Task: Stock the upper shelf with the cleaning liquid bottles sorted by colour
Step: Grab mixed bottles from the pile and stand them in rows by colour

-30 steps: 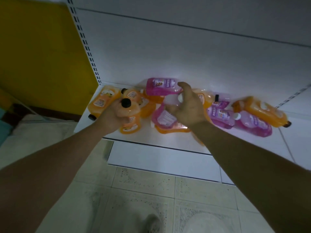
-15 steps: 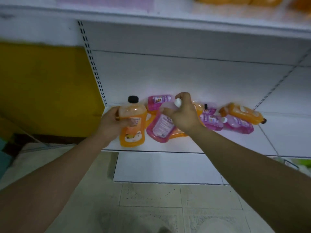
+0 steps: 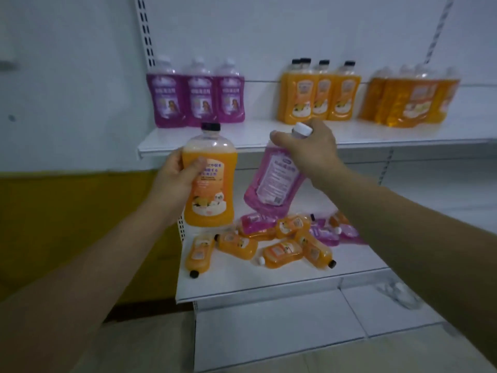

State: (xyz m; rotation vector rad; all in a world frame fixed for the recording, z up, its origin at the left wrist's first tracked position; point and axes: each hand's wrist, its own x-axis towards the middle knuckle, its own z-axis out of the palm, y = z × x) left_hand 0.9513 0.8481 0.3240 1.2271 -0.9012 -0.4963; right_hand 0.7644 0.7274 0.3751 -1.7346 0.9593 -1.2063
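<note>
Raised off the lower shelf (image 3: 269, 281): orange bottle (image 3: 209, 179) gripped upright by left hand (image 3: 174, 179), pink bottle (image 3: 274, 184) hung from right hand (image 3: 309, 149) by its neck; each to be stood beside its colour group on upper shelf (image 3: 376, 134).

white wall (image 3: 67, 76) over a yellow band (image 3: 67, 224) — pale tiled floor (image 3: 148, 345)
</note>
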